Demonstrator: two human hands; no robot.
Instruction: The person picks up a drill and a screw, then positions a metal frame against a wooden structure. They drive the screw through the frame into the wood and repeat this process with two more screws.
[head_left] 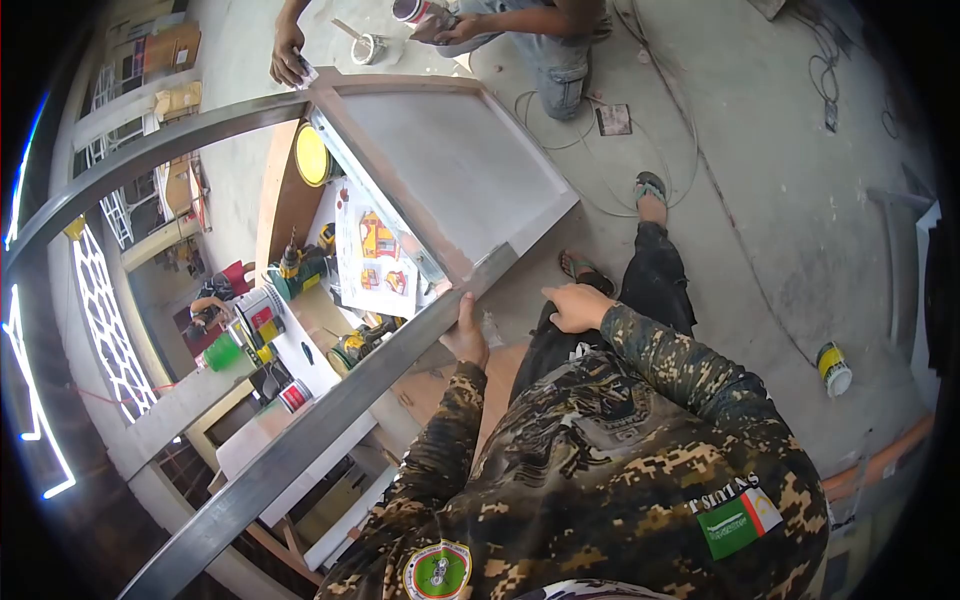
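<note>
A metal frame (pixel 300 425) of grey bars runs across the view, joined to a panel (pixel 440 150) with a pale face and brownish smears along its edges. My left hand (pixel 467 335) is wrapped round the lower bar near the panel's corner, thumb on top. To the right of it, my right hand (pixel 578 307) hangs over my leg, apart from the frame, its index finger extended toward the left and the other fingers curled. Nothing shows in that hand.
A co-worker's hand (pixel 288 62) touches the frame's far corner; that person kneels, holding a can (pixel 410 10). Drills (pixel 290 260), printed sheets (pixel 375 250) and a yellow-lidded can (pixel 313 155) lie left. Cables and a can (pixel 833 369) are on the floor.
</note>
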